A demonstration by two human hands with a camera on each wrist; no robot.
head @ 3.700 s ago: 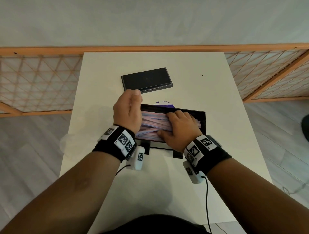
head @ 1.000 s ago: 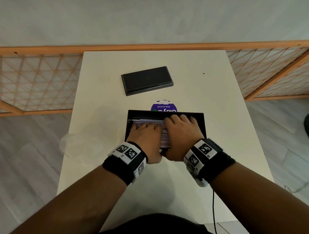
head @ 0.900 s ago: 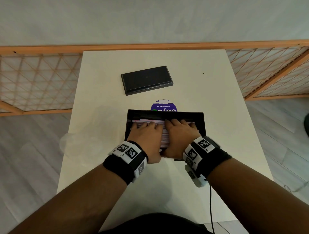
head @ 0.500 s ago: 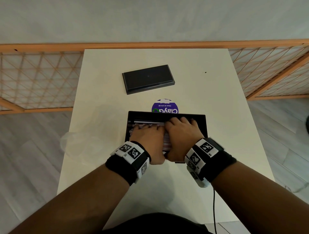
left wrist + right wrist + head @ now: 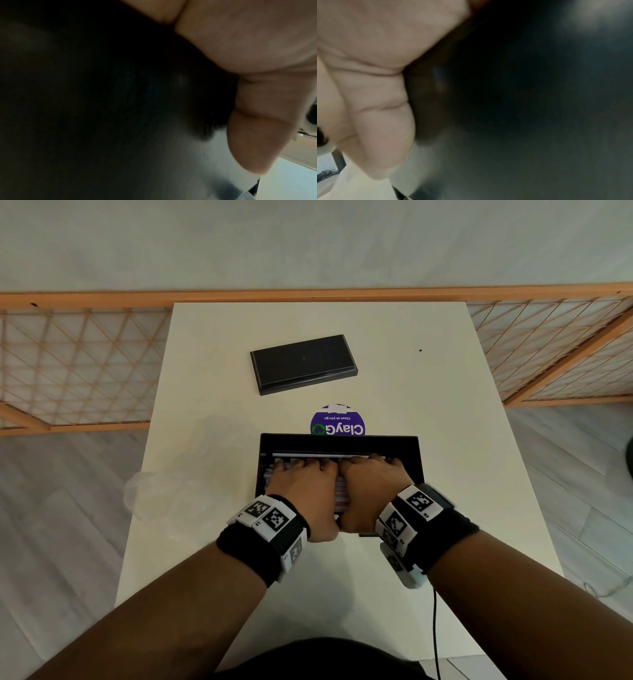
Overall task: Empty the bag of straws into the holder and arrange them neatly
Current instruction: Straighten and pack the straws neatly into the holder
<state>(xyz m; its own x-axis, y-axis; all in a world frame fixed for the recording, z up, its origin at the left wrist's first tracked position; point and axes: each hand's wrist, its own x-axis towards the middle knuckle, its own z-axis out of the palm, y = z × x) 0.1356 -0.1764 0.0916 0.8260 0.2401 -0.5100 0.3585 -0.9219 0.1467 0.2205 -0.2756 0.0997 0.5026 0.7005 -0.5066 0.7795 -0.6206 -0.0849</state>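
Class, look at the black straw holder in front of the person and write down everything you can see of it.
The straw holder is an open black rectangular tray with low walls, glossy like plastic, lying flat on the white table, long side across the view. Pale pink and white straws lie lengthwise inside. The left hand and right hand rest side by side on the straws, fingers reaching toward the far wall. Its far edge covers part of a purple round sticker.

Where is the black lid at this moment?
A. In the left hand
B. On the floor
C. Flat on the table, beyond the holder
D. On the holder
C: the black lid lies flat on the table, beyond the holder, untouched; both hands are in the holder.
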